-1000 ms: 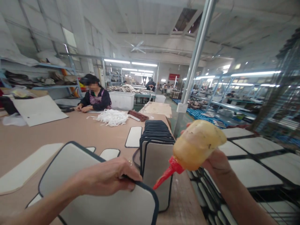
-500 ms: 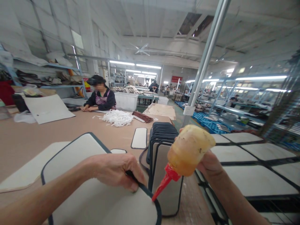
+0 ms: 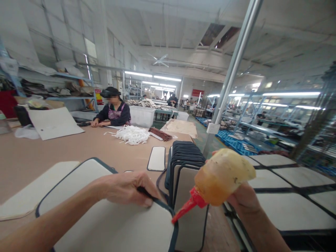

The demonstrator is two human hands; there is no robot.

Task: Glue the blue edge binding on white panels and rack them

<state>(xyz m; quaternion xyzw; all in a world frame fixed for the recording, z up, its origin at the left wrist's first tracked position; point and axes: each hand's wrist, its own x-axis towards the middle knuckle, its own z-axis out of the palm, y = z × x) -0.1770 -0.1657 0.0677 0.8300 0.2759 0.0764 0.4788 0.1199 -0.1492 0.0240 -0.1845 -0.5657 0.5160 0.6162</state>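
The red banner on the far wall carries a line of pale characters, too small to read. A red and yellow sign behind the co-worker also bears marks that cannot be made out. Dark specks dot the yellowish bottle.

The brown tabletop holds a heap of white strips, a brown bundle just beside it, a small dark-edged white panel and, at the left, a large white sheet. A dark-edged stack stands upright near the right edge. The co-worker sits at the far side.

The left hand has its fingers pinched on the dark edge of a large white panel, tilted up in front. The right hand grips the bottle, its fingers mostly hidden behind it; the red nozzle points down to the panel's edging near the corner.

Around the room are a metal post with a white socket, strip lights, a ceiling fan, shelves, and, at right, rows of more dark-edged panels.
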